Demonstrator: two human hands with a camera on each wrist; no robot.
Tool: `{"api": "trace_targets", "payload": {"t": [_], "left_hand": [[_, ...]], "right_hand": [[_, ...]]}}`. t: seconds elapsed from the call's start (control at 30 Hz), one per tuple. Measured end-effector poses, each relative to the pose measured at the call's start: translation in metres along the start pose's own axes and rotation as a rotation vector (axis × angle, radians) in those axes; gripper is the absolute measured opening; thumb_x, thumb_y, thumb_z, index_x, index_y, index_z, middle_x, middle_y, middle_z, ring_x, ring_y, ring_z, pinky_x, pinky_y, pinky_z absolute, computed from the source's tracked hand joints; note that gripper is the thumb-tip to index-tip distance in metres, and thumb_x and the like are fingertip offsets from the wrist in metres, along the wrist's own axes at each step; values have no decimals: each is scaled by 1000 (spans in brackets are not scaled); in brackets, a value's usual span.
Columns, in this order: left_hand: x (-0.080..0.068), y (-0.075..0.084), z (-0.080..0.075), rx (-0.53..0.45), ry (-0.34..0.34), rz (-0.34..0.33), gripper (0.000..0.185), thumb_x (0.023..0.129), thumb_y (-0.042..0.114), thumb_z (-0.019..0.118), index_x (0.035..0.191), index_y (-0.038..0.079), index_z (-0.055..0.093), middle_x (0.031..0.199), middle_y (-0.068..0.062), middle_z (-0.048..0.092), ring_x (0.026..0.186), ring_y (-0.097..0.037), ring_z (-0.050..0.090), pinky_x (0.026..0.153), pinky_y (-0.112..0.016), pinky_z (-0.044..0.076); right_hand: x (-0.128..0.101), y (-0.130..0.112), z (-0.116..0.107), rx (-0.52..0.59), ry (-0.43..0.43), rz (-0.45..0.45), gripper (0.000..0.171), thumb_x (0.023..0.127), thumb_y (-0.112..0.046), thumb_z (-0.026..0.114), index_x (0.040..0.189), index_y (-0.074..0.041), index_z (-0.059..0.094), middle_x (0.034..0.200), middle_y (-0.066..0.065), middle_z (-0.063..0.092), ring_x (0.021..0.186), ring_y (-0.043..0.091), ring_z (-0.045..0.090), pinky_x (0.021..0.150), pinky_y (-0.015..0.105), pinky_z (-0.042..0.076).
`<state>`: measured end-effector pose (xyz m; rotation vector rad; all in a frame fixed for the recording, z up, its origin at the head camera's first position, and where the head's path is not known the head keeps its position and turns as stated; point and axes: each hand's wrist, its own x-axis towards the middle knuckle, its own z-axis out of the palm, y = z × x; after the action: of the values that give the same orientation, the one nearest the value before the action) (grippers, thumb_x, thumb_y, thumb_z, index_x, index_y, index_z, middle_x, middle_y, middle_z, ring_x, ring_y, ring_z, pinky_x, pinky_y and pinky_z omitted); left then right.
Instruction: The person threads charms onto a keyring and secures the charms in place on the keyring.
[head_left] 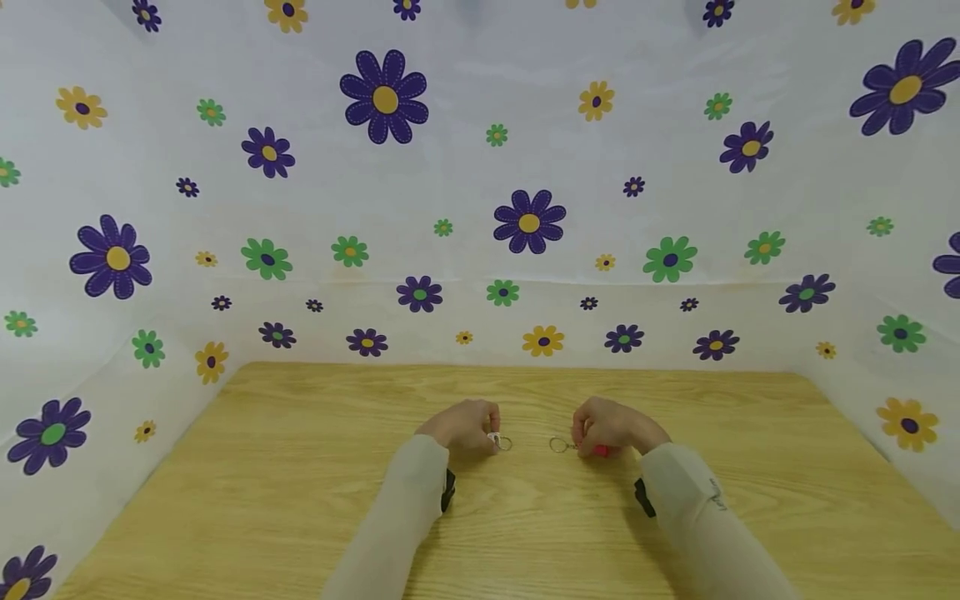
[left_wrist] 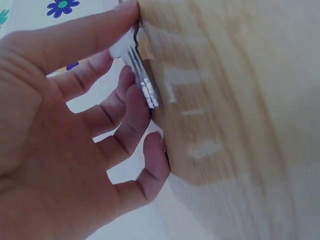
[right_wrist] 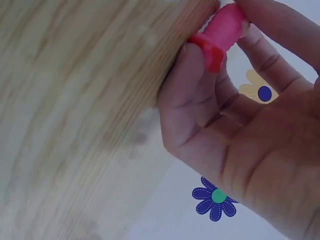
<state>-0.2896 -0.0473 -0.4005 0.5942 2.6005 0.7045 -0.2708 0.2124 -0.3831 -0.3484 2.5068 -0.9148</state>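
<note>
Over the middle of the wooden table point(head_left: 510, 517), my left hand point(head_left: 467, 425) pinches a silver key point(left_wrist: 136, 65) between thumb and fingers. Its toothed blade points along the fingertips in the left wrist view, close to the wood. A thin metal ring point(head_left: 506, 444) sticks out beside that hand. To the right, my right hand point(head_left: 611, 423) grips a small pink and red keychain charm point(right_wrist: 225, 30), its fingers curled around it low at the tabletop. The charm's split ring point(head_left: 558, 445) reaches out leftward on a short chain, facing the other ring across a small gap.
A white sheet point(head_left: 450, 167) printed with purple, yellow and green flowers walls the table at the back and both sides. A dark wrist device point(head_left: 448, 492) sits below the left sleeve, another point(head_left: 645, 497) below the right.
</note>
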Motion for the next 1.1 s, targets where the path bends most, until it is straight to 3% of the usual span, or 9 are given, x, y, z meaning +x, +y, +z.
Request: {"api": "trace_targets", "payload": {"t": [0.17,0.3,0.5,0.6,0.77,0.93,1.1], "left_hand": [[-1,-1,-2,-8,-23,50,17,92,7,76,84,10,61,85,1,60,74,-14,48,68,-31,42],[-1,0,-4,-21,-38,73,15,95,9,73,84,10,62,84,1,59,74,-14,49,68,-30,42],[1,-4,-5,-171,-47,119,13,99,6,66,87,5,63,78,0,67,63,-12,49,58,-24,39],[0,-5,-6,-249,-52,139,8,100,2,62,92,2,64,81,-3,72,65,-12,58,59,-23,43],[-2,-6,-6,-313,-59,151,5,100,-1,60,101,-1,65,86,-8,75,76,-15,69,65,-22,47],[-1,-7,-5,-312,-51,174,7,100,-2,60,102,-2,66,89,-9,76,78,-15,69,65,-21,42],[-3,-8,-3,-321,-16,219,8,100,-1,60,100,-3,68,90,-11,75,75,-14,67,63,-19,43]], "right_hand": [[1,1,-3,-22,-13,-36,7,84,1,69,80,-3,64,74,1,56,65,14,49,56,24,45],[1,2,-6,24,-42,-70,2,85,1,64,83,2,64,71,2,57,61,12,49,55,23,44],[0,4,-5,122,-16,6,13,87,3,56,94,3,67,75,6,62,60,14,51,56,26,51],[1,4,-5,148,6,12,18,85,6,51,94,4,67,74,8,63,58,14,52,56,28,53],[-1,5,-6,176,5,-42,19,91,5,49,92,7,68,73,7,62,55,11,49,49,22,45],[-2,7,-6,176,-40,-136,18,97,4,53,89,8,68,69,5,60,52,10,49,47,19,40],[-3,9,-4,202,-46,-160,12,94,8,54,89,8,65,71,6,63,53,11,50,47,20,37]]}}
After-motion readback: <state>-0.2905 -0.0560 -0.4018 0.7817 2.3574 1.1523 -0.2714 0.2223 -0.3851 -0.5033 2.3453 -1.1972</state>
